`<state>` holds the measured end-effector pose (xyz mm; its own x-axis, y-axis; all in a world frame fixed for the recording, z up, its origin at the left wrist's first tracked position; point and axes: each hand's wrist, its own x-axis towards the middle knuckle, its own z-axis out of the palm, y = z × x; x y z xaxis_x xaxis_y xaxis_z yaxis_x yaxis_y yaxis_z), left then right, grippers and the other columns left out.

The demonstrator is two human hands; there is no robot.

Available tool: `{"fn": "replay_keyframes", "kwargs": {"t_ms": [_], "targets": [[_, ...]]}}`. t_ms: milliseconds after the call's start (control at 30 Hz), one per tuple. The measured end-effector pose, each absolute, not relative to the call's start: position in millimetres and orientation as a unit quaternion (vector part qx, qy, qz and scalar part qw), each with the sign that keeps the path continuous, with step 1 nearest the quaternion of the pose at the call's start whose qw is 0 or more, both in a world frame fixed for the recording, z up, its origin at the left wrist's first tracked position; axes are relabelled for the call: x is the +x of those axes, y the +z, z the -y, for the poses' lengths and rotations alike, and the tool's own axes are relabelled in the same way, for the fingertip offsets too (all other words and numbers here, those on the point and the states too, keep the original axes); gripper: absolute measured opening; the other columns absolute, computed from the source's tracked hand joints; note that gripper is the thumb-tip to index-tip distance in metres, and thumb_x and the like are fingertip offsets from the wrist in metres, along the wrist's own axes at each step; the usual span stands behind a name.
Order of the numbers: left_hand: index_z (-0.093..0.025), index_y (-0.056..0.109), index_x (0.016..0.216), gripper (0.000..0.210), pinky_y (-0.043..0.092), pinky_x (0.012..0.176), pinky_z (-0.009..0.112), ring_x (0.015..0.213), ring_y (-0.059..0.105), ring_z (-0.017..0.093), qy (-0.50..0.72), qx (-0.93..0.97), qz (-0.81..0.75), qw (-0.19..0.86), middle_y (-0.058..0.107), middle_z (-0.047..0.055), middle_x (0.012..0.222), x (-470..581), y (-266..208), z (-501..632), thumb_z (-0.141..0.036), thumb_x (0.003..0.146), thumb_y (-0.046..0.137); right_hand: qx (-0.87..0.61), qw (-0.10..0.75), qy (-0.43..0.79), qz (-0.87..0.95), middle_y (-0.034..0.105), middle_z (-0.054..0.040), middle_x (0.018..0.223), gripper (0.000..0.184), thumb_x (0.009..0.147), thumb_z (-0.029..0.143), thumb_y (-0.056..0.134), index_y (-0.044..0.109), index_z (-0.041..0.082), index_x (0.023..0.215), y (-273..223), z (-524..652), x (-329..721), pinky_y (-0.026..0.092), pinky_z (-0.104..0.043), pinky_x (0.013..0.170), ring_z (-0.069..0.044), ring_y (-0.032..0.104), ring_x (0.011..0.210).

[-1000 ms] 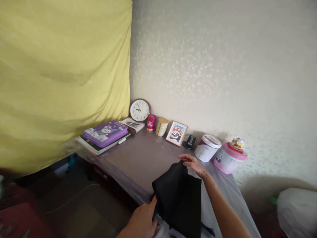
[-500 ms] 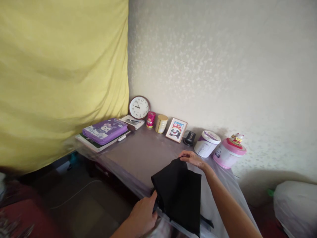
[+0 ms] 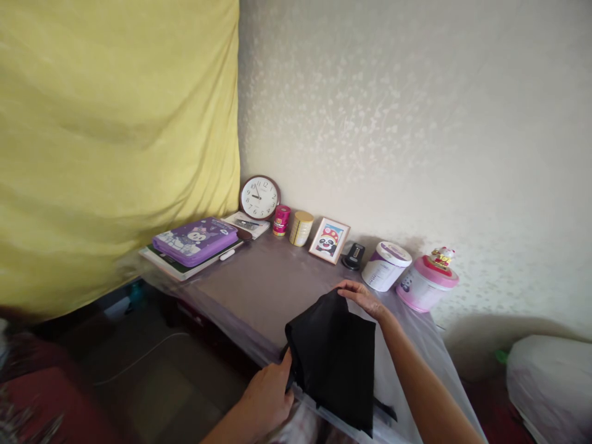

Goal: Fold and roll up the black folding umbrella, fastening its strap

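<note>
A folded piece of black cloth (image 3: 340,357) hangs over the near edge of the table, its top raised into a peak. At that peak, my right hand (image 3: 358,296) pinches the upper edge between thumb and fingers. My left hand (image 3: 271,391) is closed at the cloth's left side, around a dark thing that shows only in part beside its fingers; its kind cannot be made out. A dark strip (image 3: 386,410) sticks out beyond the lower right of the cloth.
Along the wall stand a clock (image 3: 260,197), a pink can (image 3: 281,221), a yellow-lidded jar (image 3: 301,229), a panda picture frame (image 3: 329,241), a black stapler-like item (image 3: 354,256) and two tubs (image 3: 386,266). A purple case (image 3: 197,240) lies at left on the plastic-covered table (image 3: 250,283).
Both hands stay on the black cloth. Its left edge and peak have shifted slightly right, and my right hand has moved a little with the peak. The view has tilted slightly.
</note>
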<state>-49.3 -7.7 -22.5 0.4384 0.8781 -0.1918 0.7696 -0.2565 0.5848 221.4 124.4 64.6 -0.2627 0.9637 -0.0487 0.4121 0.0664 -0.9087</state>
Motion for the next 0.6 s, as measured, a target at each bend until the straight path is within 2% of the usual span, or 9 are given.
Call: {"fn": "replay_keyframes", "kwargs": {"t_ms": [100, 233, 333, 433, 600], "targets": [[-0.009, 0.014, 0.143, 0.076, 0.046, 0.078, 0.044, 0.092, 0.062, 0.034, 0.082, 0.789, -0.523, 0.311, 0.066, 0.018, 0.096, -47.3, -22.4, 8.1, -0.015, 0.073, 0.044, -0.505, 0.356, 0.438, 0.652, 0.062, 0.0022, 0.079, 0.027, 0.071, 0.044, 0.064, 0.06, 0.02, 0.083, 63.3, -123.0, 219.8, 0.042, -0.028, 0.078, -0.014, 0.056, 0.077], [-0.005, 0.011, 0.143, 0.076, 0.046, 0.079, 0.044, 0.094, 0.061, 0.034, 0.046, 0.792, -0.535, 0.292, 0.064, 0.02, 0.1, -42.9, -17.3, 11.9, -0.013, 0.075, 0.044, -0.513, 0.37, 0.394, 0.667, 0.058, 0.0035, 0.073, 0.025, 0.076, 0.044, 0.058, 0.056, 0.02, 0.083, 51.2, -130.1, 213.4, 0.043, -0.025, 0.069, -0.012, 0.054, 0.069], [-0.004, 0.015, 0.142, 0.072, 0.047, 0.078, 0.042, 0.092, 0.062, 0.033, 0.017, 0.798, -0.542, 0.262, 0.063, 0.021, 0.102, -38.1, -11.0, 15.7, -0.012, 0.077, 0.044, -0.567, 0.319, 0.299, 0.698, 0.059, 0.0015, 0.072, 0.025, 0.08, 0.043, 0.049, 0.056, 0.019, 0.082, 37.6, -140.0, 207.4, 0.043, -0.025, 0.063, -0.013, 0.054, 0.066], [-0.007, 0.02, 0.142, 0.07, 0.048, 0.078, 0.037, 0.092, 0.062, 0.03, -0.012, 0.796, -0.562, 0.224, 0.063, 0.019, 0.103, -32.8, -6.2, 19.3, -0.009, 0.077, 0.046, -0.618, 0.246, 0.18, 0.724, 0.062, -0.001, 0.075, 0.024, 0.082, 0.037, 0.045, 0.059, 0.018, 0.079, 28.2, -146.8, 201.9, 0.044, -0.025, 0.066, -0.015, 0.057, 0.07], [-0.006, 0.02, 0.141, 0.068, 0.047, 0.074, 0.032, 0.088, 0.063, 0.027, -0.002, 0.785, -0.581, 0.216, 0.062, 0.017, 0.107, -28.7, -8.8, 23.1, -0.013, 0.079, 0.045, -0.653, 0.194, 0.108, 0.724, 0.065, -0.0038, 0.081, 0.019, 0.083, 0.031, 0.048, 0.062, 0.019, 0.078, 20.6, -146.8, 196.8, 0.041, -0.026, 0.07, -0.017, 0.058, 0.076]]}}
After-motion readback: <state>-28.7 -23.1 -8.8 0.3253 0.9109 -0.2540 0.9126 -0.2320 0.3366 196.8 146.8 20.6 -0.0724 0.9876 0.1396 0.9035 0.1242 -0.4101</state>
